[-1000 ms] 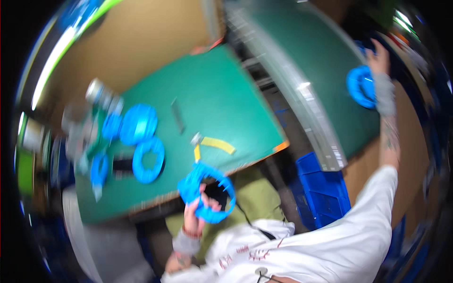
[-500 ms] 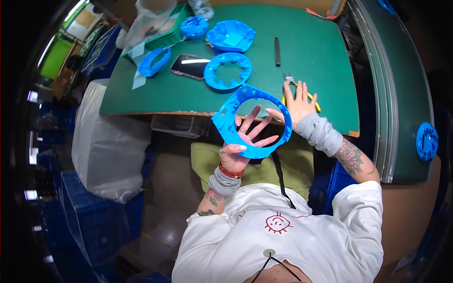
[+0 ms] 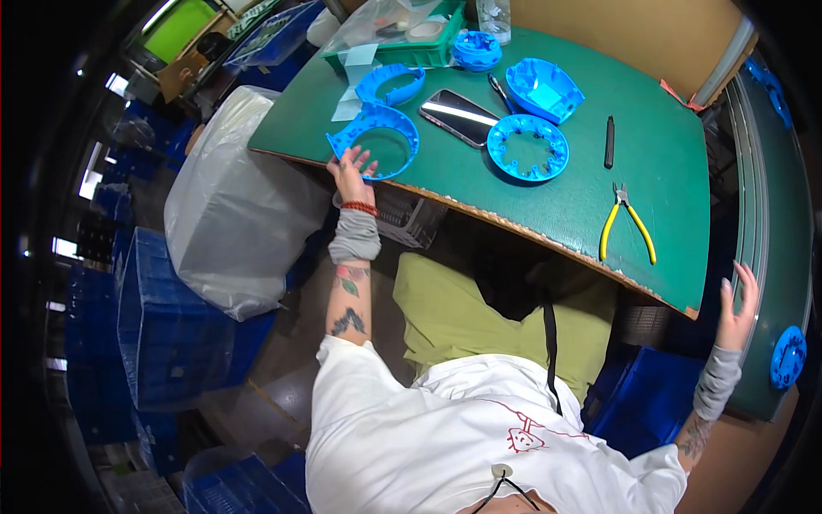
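At the table's left front edge, my left hand (image 3: pixel 351 178) has its fingers over the near rim of a blue plastic ring frame (image 3: pixel 409 133), apparently gripping it. The frame has a flared corner and sits beside a blue oval ring (image 3: pixel 409 88), partly covering it. Off the table's right side, my right hand (image 3: pixel 738 308) is raised and holds nothing, its fingers apart, close to a green conveyor (image 3: pixel 758 360). Yellow-handled side cutters (image 3: pixel 630 224) lie on the green table (image 3: pixel 479 193) with handles spread. A blue toothed ring (image 3: pixel 561 158) lies mid-table.
Behind the toothed ring stand a blue shell (image 3: pixel 545 90) and a small round blue part (image 3: pixel 476 51). A phone (image 3: pixel 458 117), a black pen-like tool (image 3: pixel 610 141) and a green crate (image 3: pixel 437 53) share the table. Another blue part (image 3: pixel 789 357) rests on the conveyor.
My left hand has carried the ring frame from in front of me to the table's left side. My right hand has left the cutters and moved right, past the table edge.
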A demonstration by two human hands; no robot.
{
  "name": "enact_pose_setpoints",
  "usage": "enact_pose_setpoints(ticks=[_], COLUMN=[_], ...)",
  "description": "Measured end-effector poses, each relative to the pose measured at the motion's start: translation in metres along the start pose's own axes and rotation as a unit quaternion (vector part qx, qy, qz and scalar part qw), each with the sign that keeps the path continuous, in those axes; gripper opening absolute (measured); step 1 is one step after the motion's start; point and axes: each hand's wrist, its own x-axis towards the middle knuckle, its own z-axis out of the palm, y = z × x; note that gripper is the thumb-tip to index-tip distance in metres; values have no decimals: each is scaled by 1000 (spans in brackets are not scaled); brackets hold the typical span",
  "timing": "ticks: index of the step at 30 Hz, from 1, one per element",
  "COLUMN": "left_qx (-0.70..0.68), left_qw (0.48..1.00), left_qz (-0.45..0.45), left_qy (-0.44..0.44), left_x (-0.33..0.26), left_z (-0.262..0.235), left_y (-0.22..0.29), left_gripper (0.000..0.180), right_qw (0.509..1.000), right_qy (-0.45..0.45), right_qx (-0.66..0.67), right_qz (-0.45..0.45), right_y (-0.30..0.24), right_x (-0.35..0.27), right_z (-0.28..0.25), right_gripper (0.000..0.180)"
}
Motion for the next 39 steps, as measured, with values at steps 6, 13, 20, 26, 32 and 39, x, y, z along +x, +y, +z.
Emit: enact_pose_setpoints(ticks=[6,13,20,26,32,39], left_qx=[163,117,174,276,627,688], left_qw=[978,920,636,706,728,709], left_qz=[-58,60,194,86,270,-5], left_qy=[-120,-370,-727,-646,-59,-157], left_x=[39,-49,-202,-39,216,210], left_z=[19,70,125,147,71,76], left_y=[-22,29,43,27,-13,-17], left_gripper=[33,32,57,55,59,58], right_qw=[989,989,536,622,567,685], right_qy=[35,31,-391,-326,-198,-140], right_qx=[63,138,710,686,786,703], right_qz=[126,44,235,192,149,129], right_y=[61,-39,-153,-130,-112,-94], right_x=[-49,-79,-36,-50,-81,-96], right_z=[-49,-8,94,109,106,91], right_gripper=[29,28,77,36,55,44])
